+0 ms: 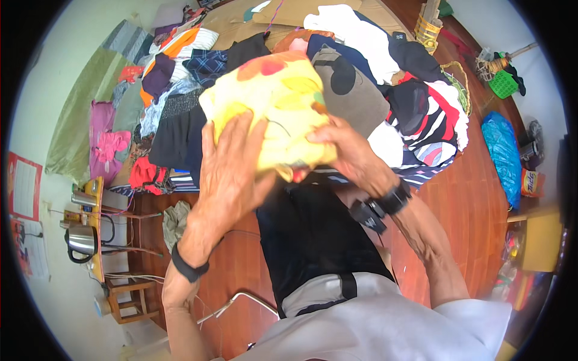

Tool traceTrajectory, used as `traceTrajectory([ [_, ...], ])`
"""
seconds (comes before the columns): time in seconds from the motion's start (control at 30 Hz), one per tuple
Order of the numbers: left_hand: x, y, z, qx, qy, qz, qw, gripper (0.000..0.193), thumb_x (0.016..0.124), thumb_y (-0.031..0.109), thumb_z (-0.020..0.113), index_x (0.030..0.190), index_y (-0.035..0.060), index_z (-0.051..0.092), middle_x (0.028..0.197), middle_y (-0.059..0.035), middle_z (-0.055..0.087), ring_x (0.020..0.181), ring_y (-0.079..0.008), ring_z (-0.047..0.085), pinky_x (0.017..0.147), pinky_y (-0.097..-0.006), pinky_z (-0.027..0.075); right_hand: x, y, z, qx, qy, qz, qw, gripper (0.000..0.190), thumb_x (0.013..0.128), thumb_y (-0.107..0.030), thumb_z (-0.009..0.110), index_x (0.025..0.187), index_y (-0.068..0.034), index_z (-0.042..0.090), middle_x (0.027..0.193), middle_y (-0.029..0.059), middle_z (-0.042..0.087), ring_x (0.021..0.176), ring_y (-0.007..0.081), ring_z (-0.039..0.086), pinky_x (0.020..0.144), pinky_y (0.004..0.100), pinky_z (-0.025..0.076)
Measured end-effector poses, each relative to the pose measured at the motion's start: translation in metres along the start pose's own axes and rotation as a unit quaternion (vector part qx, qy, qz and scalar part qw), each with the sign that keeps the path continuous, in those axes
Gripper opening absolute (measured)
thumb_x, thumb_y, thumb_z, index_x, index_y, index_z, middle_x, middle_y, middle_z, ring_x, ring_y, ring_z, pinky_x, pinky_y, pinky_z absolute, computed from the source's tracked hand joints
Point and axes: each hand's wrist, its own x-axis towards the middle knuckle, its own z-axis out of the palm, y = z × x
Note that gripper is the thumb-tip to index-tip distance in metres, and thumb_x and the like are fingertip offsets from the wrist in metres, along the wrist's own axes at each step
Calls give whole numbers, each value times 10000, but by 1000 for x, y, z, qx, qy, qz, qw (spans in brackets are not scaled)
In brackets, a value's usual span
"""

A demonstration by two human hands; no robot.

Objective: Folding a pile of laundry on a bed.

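A folded yellow cloth point(275, 108) with red and green printed patches is held up before me, over the near edge of the clothes-covered bed. My left hand point(232, 155) lies along its left side with the fingers spread over the top face. On the right edge, my right hand point(345, 146) grips it, thumb on top and the other fingers hidden beneath. Behind the cloth, a grey-brown garment with a dark round patch point(350, 85) lies on the pile. Dark folded clothing point(176, 128) is just left of my left hand.
Around the bed are a white garment point(343, 34), a red, black and white striped garment point(424, 108) and a green cover point(86, 113). A metal kettle point(82, 239) stands on a small table at left. A blue plastic bag point(501, 155) lies on the floor at right.
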Motion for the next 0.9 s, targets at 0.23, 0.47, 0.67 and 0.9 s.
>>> traceTrajectory([
  [0.23,-103,73,72,-197,-173,4,965,863,637,353,786,1352,18,436,1382,-227,407,1311,-360,369,1100,-516,238,-119,63,-77,-87,139,200,966,598,765,7,633,1313,39,395,1160,145,583,995,225,635,827,340,561],
  [0.47,-127,105,134,-286,-175,-67,940,847,656,288,783,1330,-51,399,1361,-280,389,1298,-413,349,1089,-497,251,-148,91,-119,-99,195,211,953,604,810,-103,626,1351,10,381,1145,146,572,1042,258,607,736,419,583],
  [0.67,-136,101,132,-372,-79,-127,916,581,747,240,717,1212,-47,521,1328,-252,445,1250,-395,402,1061,-471,293,-121,80,-105,-324,239,178,898,575,813,-194,681,1299,30,468,1171,164,573,1058,225,574,891,308,476],
  [0.9,-163,107,125,-457,13,-310,833,343,830,174,679,1097,-29,606,1214,-215,547,1140,-363,513,983,-406,397,-61,20,-94,-377,354,-152,842,682,815,-156,681,1361,83,351,1316,252,485,1225,294,490,1008,354,409],
])
